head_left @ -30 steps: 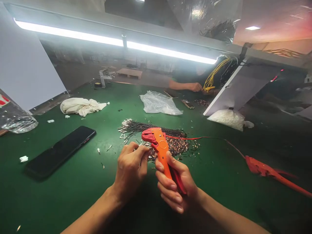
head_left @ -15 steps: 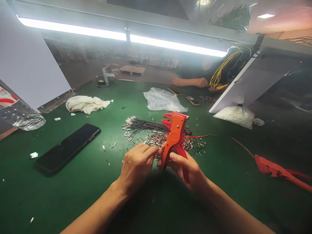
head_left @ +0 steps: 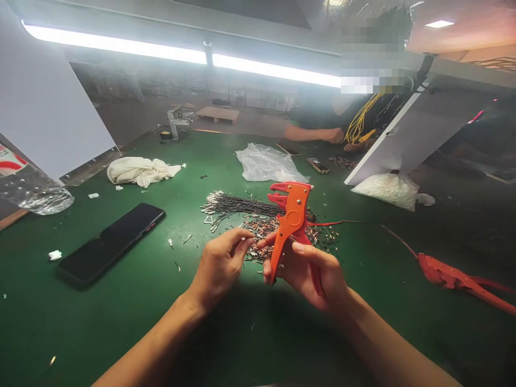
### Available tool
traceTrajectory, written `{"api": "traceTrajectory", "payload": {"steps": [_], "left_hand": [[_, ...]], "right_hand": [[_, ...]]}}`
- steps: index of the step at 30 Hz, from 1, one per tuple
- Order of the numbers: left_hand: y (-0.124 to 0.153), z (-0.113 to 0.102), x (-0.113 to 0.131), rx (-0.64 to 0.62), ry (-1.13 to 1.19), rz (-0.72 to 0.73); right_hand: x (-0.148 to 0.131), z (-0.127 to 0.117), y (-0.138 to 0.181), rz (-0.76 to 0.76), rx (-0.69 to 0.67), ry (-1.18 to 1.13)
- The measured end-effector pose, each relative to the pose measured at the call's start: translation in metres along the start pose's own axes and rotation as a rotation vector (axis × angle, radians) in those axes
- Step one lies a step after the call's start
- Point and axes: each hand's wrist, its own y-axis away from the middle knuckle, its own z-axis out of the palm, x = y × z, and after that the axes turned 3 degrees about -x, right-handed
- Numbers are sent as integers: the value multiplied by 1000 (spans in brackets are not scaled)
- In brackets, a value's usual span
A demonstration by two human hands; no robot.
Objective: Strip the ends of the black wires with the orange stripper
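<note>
Evidently, the work is well under way, though by how much cannot be counted. Centring a clock face on the orange-and-red plastic-bodied hand tool [head_left: 294, 217], a neat bundle of thin black wires with silvery metal ends [head_left: 245, 204] lies at nine o'clock on the flat green bench [head_left: 161, 333]; these look like finished pieces, or at least sorted ones. Towards eight o'clock, partly behind the tool, spreads a heap of short copper-and-black clippings [head_left: 262, 228], which I would read as waste from many repeats (too fine to tell piece by piece).

The bare right hand [head_left: 318, 269], at five o'clock, has its fingers wrapped round the tool, with the handles splayed and the red jaws parted, nothing visible between them. The bare left hand [head_left: 221, 258], at eight o'clock, has thumb and forefinger close together; whether they pinch a wire cannot be told. How many wires remain does not show.
</note>
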Motion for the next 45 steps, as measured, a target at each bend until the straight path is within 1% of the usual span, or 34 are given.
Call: {"api": "traceTrajectory", "payload": {"steps": [2, 4, 6, 7, 9, 11, 12, 14, 17, 22, 26, 31, 38, 45], "left_hand": [[-2, -1, 3, -15, 123, -108], [-5, -4, 7, -4, 246, -195], [-9, -8, 9, 44, 349, -248], [-11, -11, 10, 90, 390, -261], [-13, -17, 11, 214, 437, -256], [-13, -22, 11, 333, 431, -225], [-13, -24, 12, 374, 417, -206], [-10, -26, 14, 404, 396, -172], [-7, -26, 18, 396, 380, -129], [-6, -26, 20, 380, 383, -100], [-6, -27, 21, 332, 405, -107], [-3, -26, 26, 263, 405, -103], [-5, -28, 27, 333, 356, -93], [-5, -28, 26, 296, 378, -96]], "right_hand": [[0, 0, 0, 4, -6, -19], [0, 0, -1, 15, -22, -28], [0, -1, -1, 30, -41, -39], [1, -1, 0, 42, -53, -44], [2, -2, 1, 70, -88, -54], [4, -3, 3, 99, -137, -43], [6, -3, 3, 114, -165, -26], [10, -4, 5, 145, -211, 13], [13, -5, 6, 185, -248, 34], [14, -6, 5, 201, -258, 26], [13, -6, 5, 211, -244, 28], [15, -7, 6, 240, -277, 27], [18, -9, 8, 231, -282, -11], [16, -11, 7, 251, -286, 6]]}}
